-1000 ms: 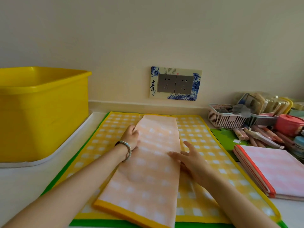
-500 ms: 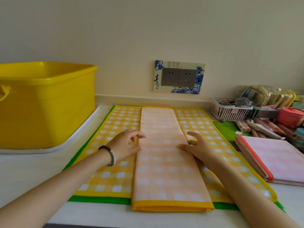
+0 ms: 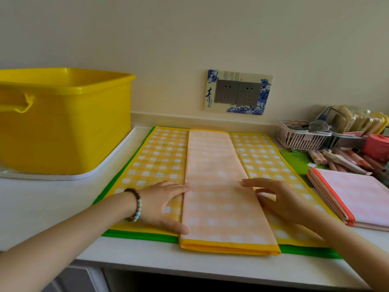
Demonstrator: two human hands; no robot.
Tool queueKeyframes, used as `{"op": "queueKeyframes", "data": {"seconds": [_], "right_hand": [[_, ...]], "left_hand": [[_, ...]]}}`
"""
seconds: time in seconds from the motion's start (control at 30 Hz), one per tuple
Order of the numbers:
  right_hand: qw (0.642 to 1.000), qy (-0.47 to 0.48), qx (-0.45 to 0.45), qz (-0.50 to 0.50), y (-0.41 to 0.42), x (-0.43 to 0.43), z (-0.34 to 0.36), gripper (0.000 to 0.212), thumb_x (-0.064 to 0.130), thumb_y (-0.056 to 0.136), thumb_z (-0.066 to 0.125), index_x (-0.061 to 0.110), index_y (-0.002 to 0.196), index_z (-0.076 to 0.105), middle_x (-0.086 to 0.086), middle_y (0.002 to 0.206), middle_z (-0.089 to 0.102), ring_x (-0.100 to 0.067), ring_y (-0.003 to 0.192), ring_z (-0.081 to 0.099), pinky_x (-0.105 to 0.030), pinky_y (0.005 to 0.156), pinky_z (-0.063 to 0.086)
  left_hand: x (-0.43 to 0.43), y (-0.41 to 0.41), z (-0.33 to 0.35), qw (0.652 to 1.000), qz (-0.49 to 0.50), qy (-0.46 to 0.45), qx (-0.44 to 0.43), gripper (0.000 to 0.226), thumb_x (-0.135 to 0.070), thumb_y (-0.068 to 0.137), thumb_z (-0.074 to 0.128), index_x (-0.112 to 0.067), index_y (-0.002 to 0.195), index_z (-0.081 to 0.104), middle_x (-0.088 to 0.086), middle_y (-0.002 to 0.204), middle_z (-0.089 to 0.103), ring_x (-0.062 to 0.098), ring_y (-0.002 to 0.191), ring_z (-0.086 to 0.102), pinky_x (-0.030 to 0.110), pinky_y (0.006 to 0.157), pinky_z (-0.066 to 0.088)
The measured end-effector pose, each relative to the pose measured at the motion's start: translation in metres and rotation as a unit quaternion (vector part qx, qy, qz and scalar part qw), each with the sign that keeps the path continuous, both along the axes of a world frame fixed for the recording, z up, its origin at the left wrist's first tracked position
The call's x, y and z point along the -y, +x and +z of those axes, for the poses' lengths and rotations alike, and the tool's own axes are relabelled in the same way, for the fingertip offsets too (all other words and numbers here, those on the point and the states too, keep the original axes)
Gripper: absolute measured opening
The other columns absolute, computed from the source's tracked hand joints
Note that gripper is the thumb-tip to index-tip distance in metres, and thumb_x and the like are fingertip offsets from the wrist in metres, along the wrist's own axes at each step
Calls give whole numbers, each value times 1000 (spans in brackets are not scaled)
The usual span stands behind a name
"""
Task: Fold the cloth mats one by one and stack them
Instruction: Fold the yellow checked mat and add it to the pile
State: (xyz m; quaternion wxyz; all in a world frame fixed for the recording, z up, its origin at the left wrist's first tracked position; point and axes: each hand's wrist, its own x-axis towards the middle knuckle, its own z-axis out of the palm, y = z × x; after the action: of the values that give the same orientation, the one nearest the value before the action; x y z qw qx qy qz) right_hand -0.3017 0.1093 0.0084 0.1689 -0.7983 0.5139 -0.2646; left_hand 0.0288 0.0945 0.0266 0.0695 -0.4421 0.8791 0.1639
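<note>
A long folded mat, pale orange check with a yellow border, lies as a narrow strip down the middle of the bench, running from the wall to the near edge. It rests on a yellow checked mat spread flat, which in turn lies on a green mat whose edge shows at the left and front. The left hand, with a beaded bracelet on its wrist, lies flat on the yellow checked mat, its straight fingers touching the strip's left edge and the thumb reaching toward the near left corner; its grip is wide and holds nothing. The right hand is at the strip's right edge with fingers loosely bent and the forefinger stretched over the cloth (whether the tips touch it I cannot tell); its grip is likewise loose and empty. To the right, just beside the spread mats, sits a pink stack of folded mats with red-orange edging. A yellow tub stands on a white tray at the left. Against the wall are a socket plate and, further right, a white basket beside a clutter of small items.
</note>
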Motion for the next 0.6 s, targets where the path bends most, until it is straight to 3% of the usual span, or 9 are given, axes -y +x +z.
{"op": "queueKeyframes", "data": {"seconds": [0.13, 0.27, 0.37, 0.47, 0.6], "right_hand": [[994, -66, -85, 28, -5, -1, 1, 41, 29, 88, 59, 58, 115, 48, 36, 124, 49, 13, 117, 47, -10, 99, 38], [970, -140, -191, 52, -7, 5, -1, 38, 29, 88, 62, 43, 123, 57, 24, 125, 55, 0, 115, 50, -22, 96, 42], [955, -183, -223, 69, -7, 8, -2, 35, 34, 86, 57, 36, 121, 62, 16, 124, 62, -6, 116, 55, -24, 97, 40], [966, -145, -204, 66, -5, 8, 0, 33, 30, 89, 58, 39, 120, 62, 20, 124, 60, 6, 112, 52, -15, 95, 39], [978, -111, -170, 38, -5, 10, -2, 37, 24, 90, 60, 46, 120, 58, 30, 121, 55, 11, 108, 48, -10, 93, 37]], "left_hand": [[-3, 0, 2, 998, -28, 25, 46, 141, -97, 29, 33, -35, 146, -14, -22, 152, -19, 3, 141, -14, 30, 115, -3], [-2, 0, -1, 997, -36, 34, 62, 144, -100, 25, 31, -37, 143, -23, -23, 149, -27, 6, 140, -22, 36, 117, -7], [1, 1, -1, 996, -39, 42, 68, 144, -99, 25, 35, -39, 142, -24, -24, 147, -29, 3, 138, -24, 37, 116, -8], [4, 3, 3, 998, -30, 51, 33, 140, -100, 28, 33, -39, 146, -11, -24, 151, -17, 0, 138, -14, 35, 116, -1], [10, 6, 0, 994, 15, 43, -104, 120, -101, 41, 25, -40, 144, 22, -21, 149, 18, -5, 134, 10, 22, 112, 11]]}}
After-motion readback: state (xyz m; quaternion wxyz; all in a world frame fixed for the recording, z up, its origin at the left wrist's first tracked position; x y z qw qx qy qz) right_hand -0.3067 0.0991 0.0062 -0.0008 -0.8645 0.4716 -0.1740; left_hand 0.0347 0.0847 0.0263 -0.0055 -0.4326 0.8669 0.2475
